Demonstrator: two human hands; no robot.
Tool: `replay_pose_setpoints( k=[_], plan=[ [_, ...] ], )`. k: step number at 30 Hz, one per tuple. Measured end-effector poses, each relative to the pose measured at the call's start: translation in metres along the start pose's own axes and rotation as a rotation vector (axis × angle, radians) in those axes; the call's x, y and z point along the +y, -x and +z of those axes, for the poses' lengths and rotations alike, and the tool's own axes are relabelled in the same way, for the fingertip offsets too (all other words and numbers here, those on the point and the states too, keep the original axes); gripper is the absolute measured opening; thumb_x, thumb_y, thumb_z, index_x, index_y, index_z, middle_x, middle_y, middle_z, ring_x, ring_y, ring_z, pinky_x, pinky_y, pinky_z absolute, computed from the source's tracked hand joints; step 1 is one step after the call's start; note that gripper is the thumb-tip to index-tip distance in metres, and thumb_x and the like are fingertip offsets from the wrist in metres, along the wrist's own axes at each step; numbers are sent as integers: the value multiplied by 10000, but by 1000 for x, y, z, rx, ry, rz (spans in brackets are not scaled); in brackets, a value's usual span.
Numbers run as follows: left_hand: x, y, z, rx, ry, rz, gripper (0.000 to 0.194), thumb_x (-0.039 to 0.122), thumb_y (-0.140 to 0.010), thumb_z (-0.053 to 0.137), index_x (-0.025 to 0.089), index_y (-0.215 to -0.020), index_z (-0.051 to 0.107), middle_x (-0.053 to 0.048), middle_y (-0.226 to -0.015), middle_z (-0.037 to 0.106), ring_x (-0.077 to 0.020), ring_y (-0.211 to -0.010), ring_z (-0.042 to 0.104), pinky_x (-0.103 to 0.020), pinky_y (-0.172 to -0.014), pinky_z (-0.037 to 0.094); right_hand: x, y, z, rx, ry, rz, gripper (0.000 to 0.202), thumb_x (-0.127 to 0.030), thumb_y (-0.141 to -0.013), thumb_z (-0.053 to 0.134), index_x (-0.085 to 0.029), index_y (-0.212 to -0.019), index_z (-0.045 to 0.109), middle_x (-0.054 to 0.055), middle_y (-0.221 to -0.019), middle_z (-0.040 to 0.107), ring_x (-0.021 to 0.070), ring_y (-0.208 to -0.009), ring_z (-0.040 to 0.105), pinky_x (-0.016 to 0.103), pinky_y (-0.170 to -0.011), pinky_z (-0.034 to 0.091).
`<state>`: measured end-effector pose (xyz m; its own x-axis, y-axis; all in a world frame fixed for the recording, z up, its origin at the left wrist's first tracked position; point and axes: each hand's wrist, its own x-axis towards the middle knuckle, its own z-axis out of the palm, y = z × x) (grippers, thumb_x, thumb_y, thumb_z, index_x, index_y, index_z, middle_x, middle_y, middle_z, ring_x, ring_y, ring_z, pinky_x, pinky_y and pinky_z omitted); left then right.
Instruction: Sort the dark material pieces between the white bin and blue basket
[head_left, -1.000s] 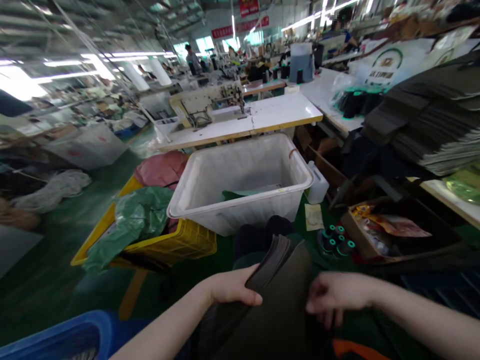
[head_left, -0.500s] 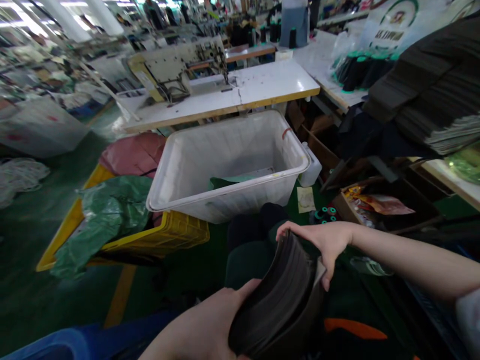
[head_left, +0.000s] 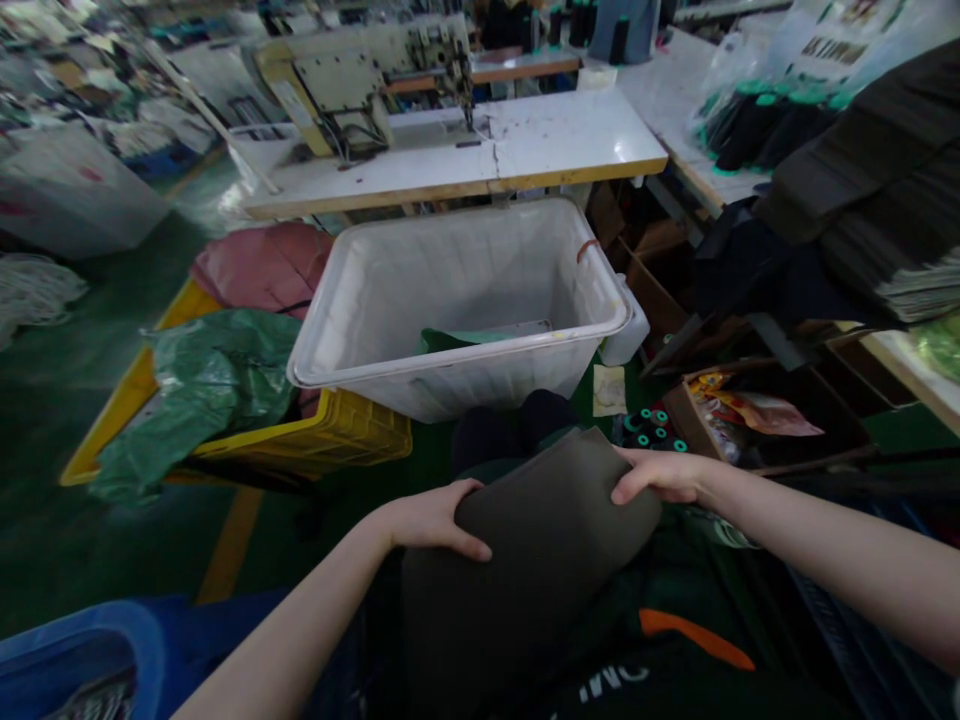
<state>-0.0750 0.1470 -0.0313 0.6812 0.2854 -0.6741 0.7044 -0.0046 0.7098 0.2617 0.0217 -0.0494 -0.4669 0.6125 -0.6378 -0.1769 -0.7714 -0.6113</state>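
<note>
A stack of dark grey-brown fabric pieces (head_left: 525, 540) lies over my lap, its broad flat face turned up. My left hand (head_left: 435, 520) grips its left edge, thumb on top and the other fingers partly hidden beyond the edge. At the upper right corner my right hand (head_left: 656, 475) pinches the stack, thumb on the face and fingers mostly out of sight behind. Just beyond my knees stands a large white bin (head_left: 450, 375) with a piece of green material (head_left: 442, 341) inside.
A sewing machine (head_left: 330, 85) sits on a white table (head_left: 555, 140) behind the bin. At the left is a yellow crate (head_left: 360, 430) with green plastic; a blue tub (head_left: 146, 640) is lower left. Dark stacked fabric (head_left: 862, 170) and a cardboard box (head_left: 694, 425) are at the right.
The stack has turned from showing its layered edges to showing its flat face. My left hand has moved up and forward along it; my right hand now holds the corner with the thumb on top.
</note>
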Motion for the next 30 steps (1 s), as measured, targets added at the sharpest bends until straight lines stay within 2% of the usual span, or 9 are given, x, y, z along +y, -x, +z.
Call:
replay_pose_setpoints(
  k=[6,12,16,19,21,23,25,28,30],
  plan=[
    [-4,6,11,59,17,44,924,414,-510,865,227,-1343,513,-98,-1299,593,-316,-1173,554,-342,-988,409,-12,-17,18,78,83,-37,798,-233,-632,811,-205,-1334,432,109,-1174,658,270,-1028,655,456,-936,500],
    [-57,36,9,108,185,-61,597,495,-667,752,206,-1169,608,-53,-1142,674,-282,-1072,614,-318,-898,462,-3,-16,14,91,92,-64,782,-236,-651,803,-219,-1343,439,102,-1182,659,250,-988,664,415,-894,523],
    [-100,40,46,333,707,-24,556,608,-770,614,184,-1129,606,-76,-1115,687,-274,-1049,631,-356,-903,474,2,-12,10,99,130,-47,729,-252,-669,796,-208,-1319,469,99,-1150,676,256,-981,665,399,-857,536],
    [-117,36,85,457,1144,-109,714,759,-810,385,159,-1131,602,-119,-1058,708,-281,-1031,651,-392,-897,492,8,-4,7,164,137,-40,711,-261,-689,789,-211,-1317,459,98,-1149,675,257,-979,667,391,-845,544],
    [-116,37,107,485,1272,-112,804,801,-792,340,146,-1188,587,-148,-1068,706,-299,-1051,648,-407,-888,502,13,1,6,221,140,-25,702,-278,-697,788,-209,-1313,459,102,-1154,670,258,-990,663,379,-842,546],
    [-107,45,122,558,1338,-23,851,821,-776,338,159,-1270,541,-158,-1121,689,-312,-1077,638,-423,-887,509,17,4,8,272,146,2,682,-311,-707,783,-205,-1301,467,112,-1165,662,264,-1004,658,375,-844,547],
    [-92,57,134,651,1359,51,822,779,-762,462,192,-1336,487,-149,-1171,671,-315,-1096,629,-426,-902,510,21,4,12,327,164,14,668,-356,-721,771,-208,-1296,465,122,-1189,648,272,-1022,651,380,-852,546],
    [-67,79,148,726,1303,18,824,466,-685,779,246,-1391,416,-126,-1229,647,-315,-1110,624,-410,-921,511,24,3,23,379,227,3,687,-414,-731,758,-230,-1311,440,126,-1236,619,290,-1058,632,400,-874,540],
    [-53,92,158,770,1239,0,856,304,-649,830,241,-1390,405,-131,-1245,635,-321,-1110,624,-413,-923,515,24,5,29,373,297,-32,724,-435,-724,758,-239,-1329,413,128,-1241,609,307,-1074,620,419,-887,535]
  ],
)
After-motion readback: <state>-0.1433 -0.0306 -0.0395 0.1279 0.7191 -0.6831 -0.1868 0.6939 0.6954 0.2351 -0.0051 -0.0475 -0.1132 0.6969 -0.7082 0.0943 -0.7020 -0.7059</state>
